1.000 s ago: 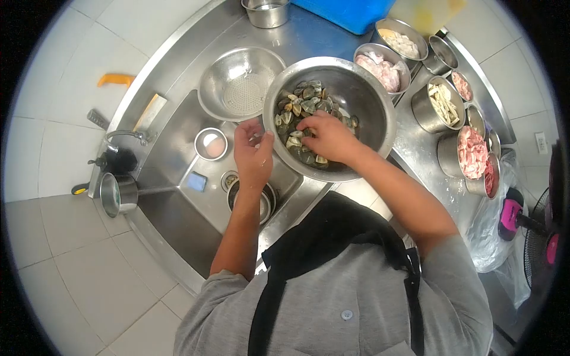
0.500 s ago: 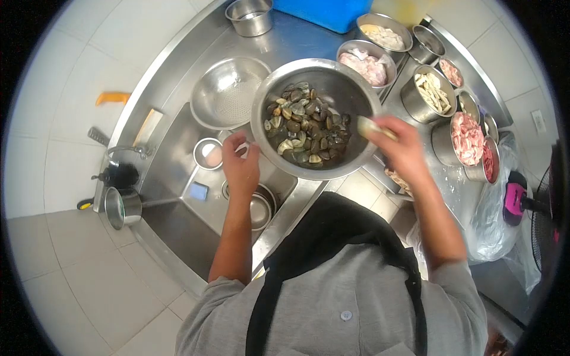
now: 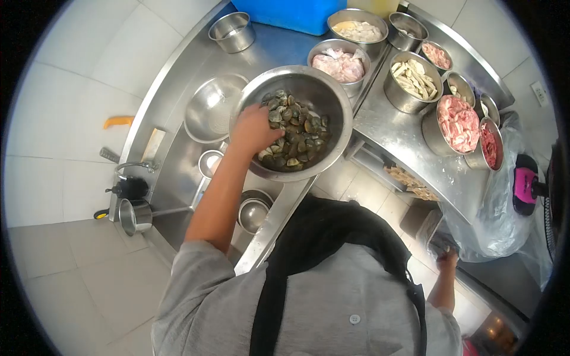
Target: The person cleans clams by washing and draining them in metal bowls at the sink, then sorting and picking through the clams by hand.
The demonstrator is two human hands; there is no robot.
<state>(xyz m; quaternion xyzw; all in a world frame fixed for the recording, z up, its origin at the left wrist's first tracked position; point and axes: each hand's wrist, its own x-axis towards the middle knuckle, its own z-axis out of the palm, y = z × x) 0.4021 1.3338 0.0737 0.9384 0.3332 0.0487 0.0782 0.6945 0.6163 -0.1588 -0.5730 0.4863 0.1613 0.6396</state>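
A wide steel bowl (image 3: 338, 113) of dark clams (image 3: 301, 133) sits over the sink's edge. My left hand (image 3: 255, 130) reaches over its left rim, its fingers curled down onto the clams; the fingertips are partly hidden. Beside the bowl's left side lies a perforated steel colander (image 3: 205, 113). Far from the bowl, at lower right, my right hand (image 3: 447, 258) hangs low by a grey bin (image 3: 420, 224) under the counter. Its fingers are too small and unclear to show whether they hold anything.
Steel pots of cut pink meat (image 3: 458, 124), pale strips (image 3: 414, 80) and pale pink pieces (image 3: 339, 65) crowd the right and back counters. The sink holds a small strainer (image 3: 209, 163) and nested bowls (image 3: 253, 215). A plastic bag (image 3: 493, 219) hangs at the right; a blue container (image 3: 291, 15) stands behind.
My left hand has gone from beside the bowl into the clams. My right hand, which held a pale object by the right rim, has dropped away to the lower right.
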